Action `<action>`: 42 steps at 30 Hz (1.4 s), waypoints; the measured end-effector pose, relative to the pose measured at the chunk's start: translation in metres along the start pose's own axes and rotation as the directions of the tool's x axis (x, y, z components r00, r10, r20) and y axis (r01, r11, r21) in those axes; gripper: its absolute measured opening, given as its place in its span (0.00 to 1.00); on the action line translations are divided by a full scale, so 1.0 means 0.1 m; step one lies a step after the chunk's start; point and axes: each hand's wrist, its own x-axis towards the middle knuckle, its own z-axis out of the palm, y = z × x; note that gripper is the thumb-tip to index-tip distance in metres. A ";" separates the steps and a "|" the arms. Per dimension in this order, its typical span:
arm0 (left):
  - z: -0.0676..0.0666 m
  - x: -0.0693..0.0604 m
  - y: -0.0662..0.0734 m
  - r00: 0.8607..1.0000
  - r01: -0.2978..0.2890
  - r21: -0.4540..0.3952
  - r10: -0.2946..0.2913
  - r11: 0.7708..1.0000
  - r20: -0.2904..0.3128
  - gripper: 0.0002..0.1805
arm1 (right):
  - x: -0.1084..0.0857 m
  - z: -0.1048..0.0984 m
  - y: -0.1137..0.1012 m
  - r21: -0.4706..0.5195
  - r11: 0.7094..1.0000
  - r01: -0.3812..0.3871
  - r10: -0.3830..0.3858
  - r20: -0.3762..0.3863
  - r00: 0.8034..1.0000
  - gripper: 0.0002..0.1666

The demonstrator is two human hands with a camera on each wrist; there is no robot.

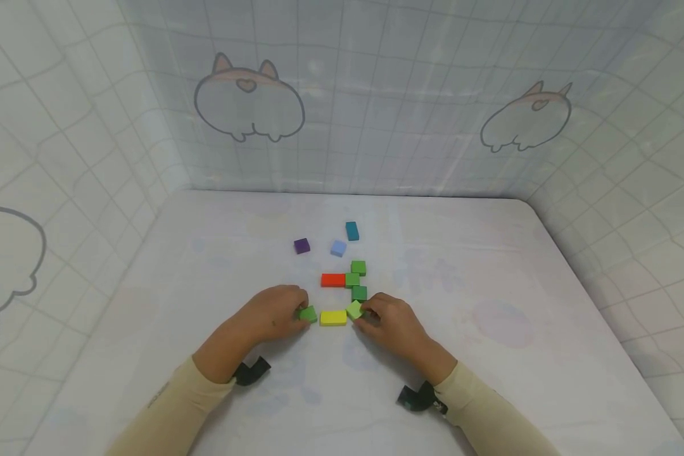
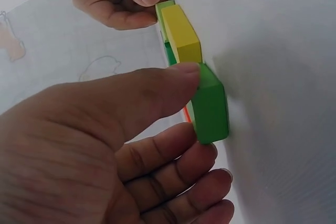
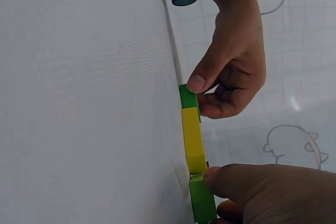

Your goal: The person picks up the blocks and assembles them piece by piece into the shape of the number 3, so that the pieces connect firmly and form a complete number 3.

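Observation:
My left hand (image 1: pixel 278 309) pinches a green block (image 1: pixel 308 314) between thumb and fingers, at the left end of a yellow rectangular block (image 1: pixel 333 318). At the yellow block's other end, my right hand (image 1: pixel 396 324) pinches a light green block (image 1: pixel 354 310), which is turned slightly askew. Just beyond it lies a darker green block (image 1: pixel 359 293). Above that come two more green blocks, a middle one (image 1: pixel 352 280) and a top one (image 1: pixel 358 268). A red rectangular block (image 1: pixel 333 280) touches the middle one on its left side.
Farther back on the white tabletop (image 1: pixel 479 266) lie a purple block (image 1: pixel 302 246), a light blue block (image 1: pixel 339 248) and a teal block (image 1: pixel 352 231). Pale gridded curtains (image 1: pixel 376 95) with animal drawings surround the table at the back and sides.

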 end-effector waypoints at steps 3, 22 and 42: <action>0.01 0.00 0.01 1.000 0.005 -0.004 -0.005 1.000 -0.004 0.13 | 0.00 0.00 0.00 -0.003 1.000 0.005 -0.005 -0.001 1.000 0.13; 0.01 0.02 0.00 1.000 0.002 0.002 -0.002 1.000 0.002 0.14 | 0.00 0.01 0.00 0.014 1.000 -0.005 0.005 -0.011 1.000 0.12; 0.02 0.03 0.02 0.999 0.031 -0.029 -0.031 0.999 0.010 0.16 | -0.01 0.03 0.01 0.027 0.999 -0.039 0.038 0.004 0.999 0.12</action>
